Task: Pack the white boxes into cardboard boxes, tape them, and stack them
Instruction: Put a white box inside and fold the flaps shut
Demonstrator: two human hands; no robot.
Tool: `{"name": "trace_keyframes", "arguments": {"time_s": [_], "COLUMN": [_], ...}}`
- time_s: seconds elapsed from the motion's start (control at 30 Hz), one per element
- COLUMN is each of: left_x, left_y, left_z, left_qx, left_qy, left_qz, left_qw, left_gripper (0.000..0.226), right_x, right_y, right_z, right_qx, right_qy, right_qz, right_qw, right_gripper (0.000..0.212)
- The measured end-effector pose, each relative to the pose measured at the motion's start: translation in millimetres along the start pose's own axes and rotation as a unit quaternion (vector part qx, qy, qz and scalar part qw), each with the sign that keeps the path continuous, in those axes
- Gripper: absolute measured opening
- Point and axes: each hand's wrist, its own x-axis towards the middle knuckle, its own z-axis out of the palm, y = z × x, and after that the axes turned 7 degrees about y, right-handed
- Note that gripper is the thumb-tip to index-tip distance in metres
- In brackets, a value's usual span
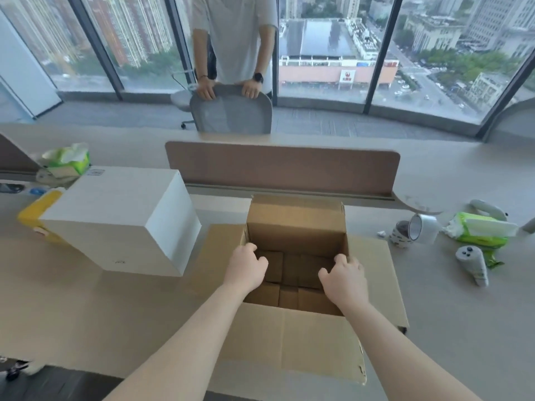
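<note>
An open cardboard box (295,224) stands on the desk in front of me with all flaps folded outward; its near flap (292,340) hangs toward me. Its bottom flaps show inside, and no white box lies in it. My left hand (246,269) curls over the top of the left wall. My right hand (346,274) curls over the right wall. A large white box (121,215) sits closed on the desk to the left of the cardboard box, apart from it. A roll of clear tape (424,228) stands on edge to the right.
A brown desk divider (283,169) runs behind the box. A person stands beyond it with both hands on a grey chair (231,110). A green wipes pack (480,230) and a white tube (472,264) lie at right; a tissue pack (66,160) and a yellow item (36,215) at left.
</note>
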Motion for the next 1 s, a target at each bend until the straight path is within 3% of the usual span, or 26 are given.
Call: {"name": "trace_keyframes", "arguments": {"time_s": [0.33,0.57,0.83,1.0], "left_x": [-47,-30,34,96], "left_y": [9,-38,-131,-195], "left_z": [-82,-173,-272,-317], "left_qx": [-0.06,-0.047,-0.04,-0.002], "left_qy": [0.095,0.153,0.197,0.163], "left_qz": [0.032,0.039,0.04,0.043], "left_qw": [0.993,0.986,0.979,0.986], "left_gripper": [0.041,0.044,0.047,0.052], "right_x": [-44,-58,-65,-55], "right_y": [-113,-215,-351,-427], "right_z": [-44,-48,-4,46], "right_qx": [0.118,0.128,0.109,0.082], "right_qy": [0.048,0.041,0.036,0.027], "right_qz": [-0.173,-0.255,-0.283,-0.257], "right_qw": [0.977,0.958,0.952,0.962], "right_gripper": [0.044,0.047,0.045,0.053]}}
